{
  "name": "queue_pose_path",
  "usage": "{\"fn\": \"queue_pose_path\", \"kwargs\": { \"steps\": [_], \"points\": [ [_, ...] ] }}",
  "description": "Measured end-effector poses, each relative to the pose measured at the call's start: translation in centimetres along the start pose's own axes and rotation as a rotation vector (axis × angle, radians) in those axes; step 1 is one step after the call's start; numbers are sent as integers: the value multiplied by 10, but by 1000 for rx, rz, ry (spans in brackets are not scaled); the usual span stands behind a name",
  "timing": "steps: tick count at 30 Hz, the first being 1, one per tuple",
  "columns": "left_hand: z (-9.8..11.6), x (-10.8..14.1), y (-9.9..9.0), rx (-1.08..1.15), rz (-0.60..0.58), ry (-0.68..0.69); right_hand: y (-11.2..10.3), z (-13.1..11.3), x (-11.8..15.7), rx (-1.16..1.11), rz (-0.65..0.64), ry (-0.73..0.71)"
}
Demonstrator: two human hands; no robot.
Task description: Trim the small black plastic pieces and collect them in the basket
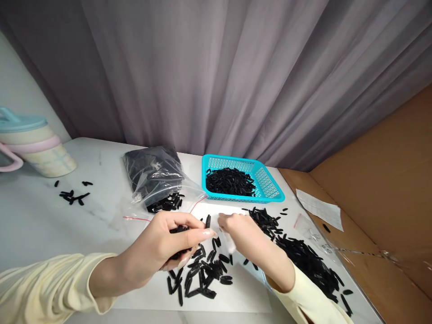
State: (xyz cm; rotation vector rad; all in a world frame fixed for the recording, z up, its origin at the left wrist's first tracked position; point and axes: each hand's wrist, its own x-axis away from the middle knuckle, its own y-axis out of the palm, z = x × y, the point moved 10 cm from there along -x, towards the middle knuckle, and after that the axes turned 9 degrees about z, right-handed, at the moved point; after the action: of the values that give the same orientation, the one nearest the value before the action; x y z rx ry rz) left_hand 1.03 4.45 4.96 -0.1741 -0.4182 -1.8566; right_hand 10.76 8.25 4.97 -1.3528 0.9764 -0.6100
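Several small black strips are gathered in my left hand [178, 240], and one more strip [208, 221] stands upright between its thumb and index finger. Close by on the right, my right hand [236, 227] is closed on what looks like white, partly see-through material [228, 243], blurred and mostly covered by the hand. Loose black strips [209, 270] lie on a white sheet [145, 292] below both hands. Behind my left hand is a clear zip bag [153, 171] filled with black strips, its mouth facing right and forward.
A turquoise basket [276, 194] holding black strips stands at the back. More strips [310, 265] are heaped on the right, beside a clear bag [313, 231] and a paper slip [319, 209]. At far left are a tumbler [50, 155] and a few strips [72, 197].
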Motion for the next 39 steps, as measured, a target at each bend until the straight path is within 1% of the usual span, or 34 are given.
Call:
{"fn": "queue_pose_path", "kwargs": {
  "steps": [2, 4, 6, 9, 12, 14, 17, 18, 19, 21, 23, 24, 26, 27, 29, 31, 35, 39],
  "points": [
    [1, -1, 1, 0, -10, 11, 16, -14, 1, 25, -59, -120],
    [2, -1, 1, -4, -12, 20, 23, -24, 2, 51, -94, -219],
    [3, -1, 0, -16, -12, 25, 23, -29, 1, 72, -99, -267],
    [5, 2, 0, -41, -11, 44, 18, -30, -1, 90, -90, -303],
    [8, 4, 1, -70, -12, 73, 11, -31, -1, 54, -70, -327],
    [9, 4, 1, -96, -9, 80, -3, -28, -2, -54, -22, -264],
    [10, 3, 1, -196, -1, 100, -33, -15, -1, -380, 72, -32],
    [10, 2, 1, -252, 0, 116, -40, -13, 1, -519, 71, 42],
    [9, 1, 2, -311, -4, 129, -43, -14, 5, -653, 35, 101],
    [6, 0, 5, -423, -27, 153, -43, -23, 12, -795, -98, 163],
    [4, -1, 9, -504, -49, 194, -40, -33, 19, -790, -215, 165],
    [5, 0, 9, -539, -49, 219, -38, -37, 21, -769, -249, 154],
    [7, 0, 9, -607, -23, 266, -36, -40, 22, -769, -284, 140],
    [8, 1, 7, -639, -7, 279, -35, -41, 21, -805, -295, 142],
    [11, 2, 4, -696, 33, 306, -31, -41, 21, -934, -323, 170],
    [18, 5, 2, -734, 70, 366, -27, -41, 21, -1083, -354, 205],
    [32, 15, 3, -769, 103, 534, -22, -44, 23, -1287, -397, 246],
    [47, 27, 5, -788, 159, 743, -20, -44, 24, -1349, -416, 273]
  ]
}}
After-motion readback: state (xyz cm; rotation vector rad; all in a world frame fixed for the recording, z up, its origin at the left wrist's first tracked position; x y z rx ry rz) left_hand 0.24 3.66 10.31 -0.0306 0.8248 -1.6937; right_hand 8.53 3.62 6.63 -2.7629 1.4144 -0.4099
